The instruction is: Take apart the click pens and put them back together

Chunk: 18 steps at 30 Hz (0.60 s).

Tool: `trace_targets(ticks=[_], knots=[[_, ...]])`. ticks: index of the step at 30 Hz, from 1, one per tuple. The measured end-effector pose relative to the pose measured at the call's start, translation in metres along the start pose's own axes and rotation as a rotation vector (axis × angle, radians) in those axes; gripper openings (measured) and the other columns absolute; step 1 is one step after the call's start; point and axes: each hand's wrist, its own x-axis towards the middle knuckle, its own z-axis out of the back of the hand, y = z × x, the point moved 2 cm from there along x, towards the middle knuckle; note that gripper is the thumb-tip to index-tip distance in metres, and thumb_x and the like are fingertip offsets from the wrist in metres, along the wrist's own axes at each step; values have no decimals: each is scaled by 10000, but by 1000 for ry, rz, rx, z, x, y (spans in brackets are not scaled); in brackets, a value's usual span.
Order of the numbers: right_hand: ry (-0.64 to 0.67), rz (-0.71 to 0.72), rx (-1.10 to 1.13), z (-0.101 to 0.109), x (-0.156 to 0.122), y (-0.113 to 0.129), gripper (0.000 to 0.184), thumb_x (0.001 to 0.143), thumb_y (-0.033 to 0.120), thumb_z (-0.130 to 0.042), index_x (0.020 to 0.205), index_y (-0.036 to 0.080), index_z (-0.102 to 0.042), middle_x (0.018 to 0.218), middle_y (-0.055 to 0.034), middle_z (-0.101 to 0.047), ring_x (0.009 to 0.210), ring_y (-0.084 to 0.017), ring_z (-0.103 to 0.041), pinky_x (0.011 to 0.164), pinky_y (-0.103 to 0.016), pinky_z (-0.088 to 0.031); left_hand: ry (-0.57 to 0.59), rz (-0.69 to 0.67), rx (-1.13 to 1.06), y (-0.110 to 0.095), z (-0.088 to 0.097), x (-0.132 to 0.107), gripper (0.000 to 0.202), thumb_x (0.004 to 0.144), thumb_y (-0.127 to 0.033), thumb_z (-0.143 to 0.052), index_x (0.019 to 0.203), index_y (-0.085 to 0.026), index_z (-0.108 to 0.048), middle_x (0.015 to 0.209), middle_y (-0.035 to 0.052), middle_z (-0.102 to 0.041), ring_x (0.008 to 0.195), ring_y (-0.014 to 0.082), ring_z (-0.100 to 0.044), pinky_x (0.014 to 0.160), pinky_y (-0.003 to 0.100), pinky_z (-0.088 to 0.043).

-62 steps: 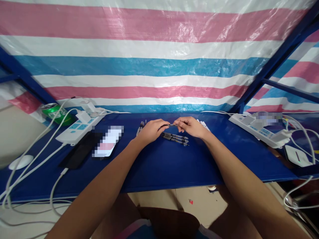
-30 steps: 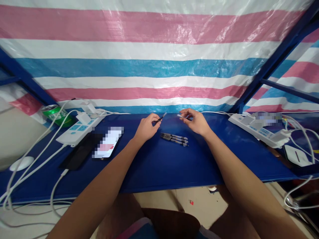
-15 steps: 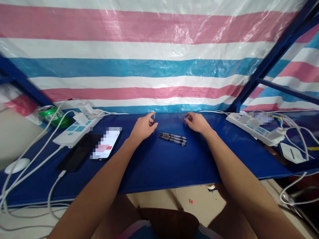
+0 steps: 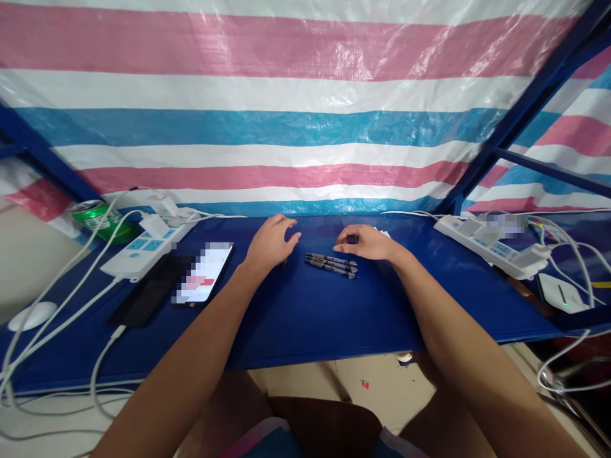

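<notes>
Three dark pens (image 4: pixel 330 263) with clear barrels lie side by side on the blue tabletop (image 4: pixel 324 318), between my hands. My left hand (image 4: pixel 272 243) rests left of them, thumb and fingers apart. A short dark tip, looking like part of another pen (image 4: pixel 285 262), shows below its palm; the rest is hidden. Just behind the pens' right ends is my right hand (image 4: pixel 363 242), its fingers loosely curved with a gap to the thumb and nothing visible between them. A small white object (image 4: pixel 382 233) peeks out behind the right hand, mostly covered.
On the left are a lit phone (image 4: pixel 205 273), a dark phone (image 4: pixel 146 296), a power strip (image 4: pixel 150 245), a green can (image 4: pixel 102 221) and a white mouse (image 4: pixel 33 316). Another power strip (image 4: pixel 491 245) with cables sits right. A striped sheet (image 4: pixel 286 127) hangs behind the table.
My right hand has moved left and slightly nearer, toward the pens. The left hand has shifted slightly left; the thin dark pen seen upright at its fingers is now mostly hidden.
</notes>
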Motion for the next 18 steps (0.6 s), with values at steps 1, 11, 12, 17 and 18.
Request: trace_targets(ticks=[1,11,12,17,18], knots=[[53,22,43,-3,0,6,315,869,528,-780,1000,243,-800,968,-41,-774,873,-223,-692,770,-321,-528,30,-60,-43,-4,-1,0,322,1006,-399,-637,1238,-204,-746,1211,106,-737,1168,289,-646,1055,439,-508],[270,-42,168,-14,-1,15,400,834,588,-775,928,199,-777,880,-54,-747,780,-203,-651,691,-302,-474,360,-297,-306,-31,-20,-5,267,963,-322,-699,1215,-274,-775,1179,52,-770,1107,244,-702,981,384,-544],[277,-42,168,-15,-1,16,397,835,587,-773,922,200,-769,876,-50,-745,775,-201,-648,689,-301,-471,369,-293,-332,-31,-20,-5,274,964,-316,-698,1224,-270,-772,1178,58,-762,1071,233,-714,958,369,-554],[245,-58,197,-13,-4,23,418,888,615,-703,927,199,-727,830,-35,-728,730,-189,-624,653,-298,-453,323,-328,-354,-32,-17,-4,272,975,-312,-690,1231,-270,-773,1163,61,-746,1040,220,-719,955,344,-550],[225,-60,214,-13,-3,24,419,913,618,-673,925,201,-718,845,-39,-735,740,-192,-631,668,-302,-462,298,-332,-337,-31,-17,-4,261,987,-318,-677,1223,-271,-777,1158,59,-747,1042,221,-717,963,347,-544]])
